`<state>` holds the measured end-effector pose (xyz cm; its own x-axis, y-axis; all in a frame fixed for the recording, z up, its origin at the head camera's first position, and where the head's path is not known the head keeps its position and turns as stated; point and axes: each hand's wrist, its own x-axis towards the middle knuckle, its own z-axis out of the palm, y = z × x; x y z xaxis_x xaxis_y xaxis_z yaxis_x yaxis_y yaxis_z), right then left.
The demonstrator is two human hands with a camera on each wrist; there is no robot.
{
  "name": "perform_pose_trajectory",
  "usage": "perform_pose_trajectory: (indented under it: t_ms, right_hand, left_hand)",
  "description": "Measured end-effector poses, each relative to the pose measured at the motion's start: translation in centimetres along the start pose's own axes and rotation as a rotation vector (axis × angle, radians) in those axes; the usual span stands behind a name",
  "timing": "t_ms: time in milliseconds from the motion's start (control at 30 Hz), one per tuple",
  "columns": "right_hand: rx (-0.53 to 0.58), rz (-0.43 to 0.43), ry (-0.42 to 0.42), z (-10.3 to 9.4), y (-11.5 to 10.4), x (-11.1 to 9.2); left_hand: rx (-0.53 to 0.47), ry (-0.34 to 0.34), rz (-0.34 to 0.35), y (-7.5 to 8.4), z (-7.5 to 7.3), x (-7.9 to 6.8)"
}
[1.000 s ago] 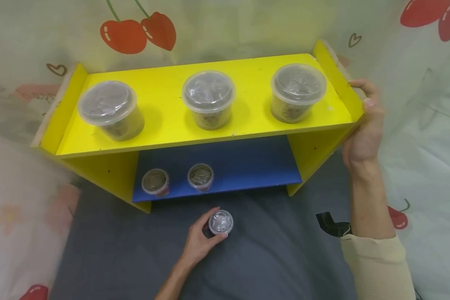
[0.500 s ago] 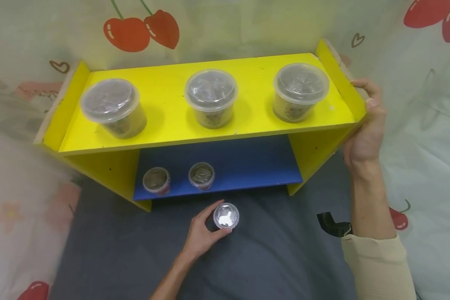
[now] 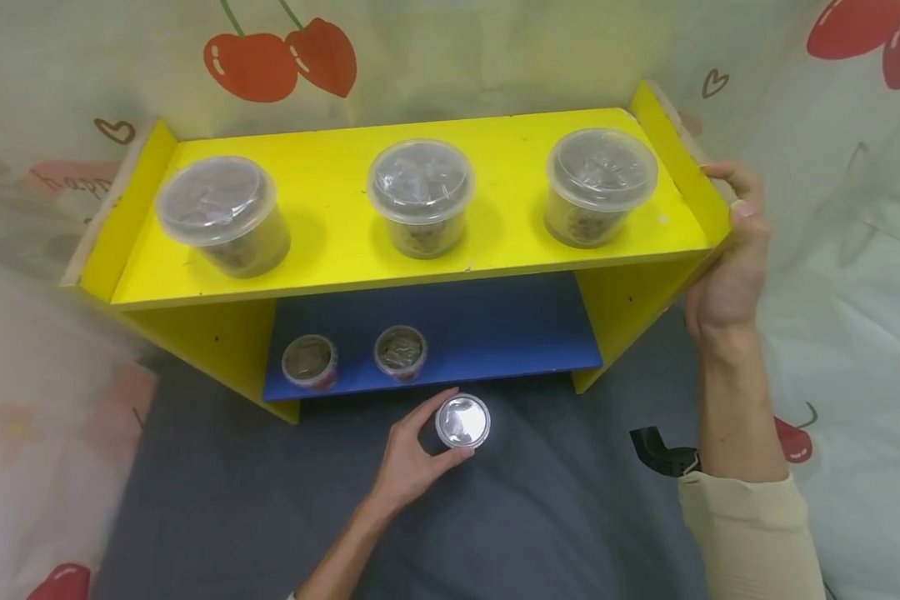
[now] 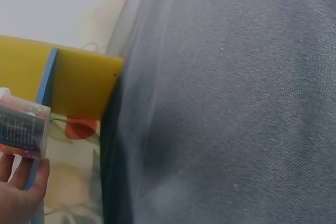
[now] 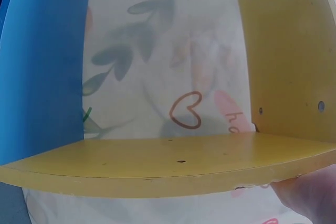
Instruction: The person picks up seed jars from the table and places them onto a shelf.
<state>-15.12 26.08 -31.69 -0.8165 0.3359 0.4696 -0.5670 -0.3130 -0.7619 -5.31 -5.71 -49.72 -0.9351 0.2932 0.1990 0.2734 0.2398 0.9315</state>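
Note:
My left hand (image 3: 408, 462) pinches a small lidded plastic cup (image 3: 462, 421) between thumb and fingers, in front of the lower blue shelf board (image 3: 502, 329). In the left wrist view the cup (image 4: 23, 127) shows a dark printed label, with my fingers (image 4: 37, 182) against it. My right hand (image 3: 731, 250) grips the right side panel (image 3: 675, 162) of the yellow shelf unit near its top. Only part of that hand (image 5: 310, 195) shows in the right wrist view, at the panel's edge. Two similar small cups, a left one (image 3: 310, 361) and a middle one (image 3: 401, 351), stand on the blue board.
Three larger lidded tubs, left (image 3: 225, 217), middle (image 3: 422, 198) and right (image 3: 598, 187), stand on the yellow top board (image 3: 330, 192). Dark grey cloth (image 3: 555, 500) covers the surface below. A patterned sheet (image 3: 510, 58) hangs behind. A black curved object (image 3: 663, 454) sits by the right forearm.
My left hand has carried the small cup up and to the right, nearer the blue board's front edge. The right hand keeps its grip on the side panel.

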Motion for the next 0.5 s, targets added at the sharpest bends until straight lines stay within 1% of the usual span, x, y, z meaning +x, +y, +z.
perform_pose_trajectory:
  t_ms: [200,367,400,500]
  right_hand:
    - [0.005,-0.003,-0.004,0.1,0.1,0.0]
    - [0.039,0.005,0.002,0.1,0.1,0.0]
    - [0.046,0.006,0.006,0.1,0.1,0.0]
    - [0.048,0.002,0.011,0.1,0.2,0.0]
  left_hand:
    - [-0.001,0.023,0.002,0.8,0.2,0.5]
    - [-0.030,0.032,-0.005,1.1,0.4,1.0]
    - [-0.037,0.032,-0.002,1.0,0.5,1.1]
    - [-0.055,0.032,0.004,-0.1,1.0,1.3]
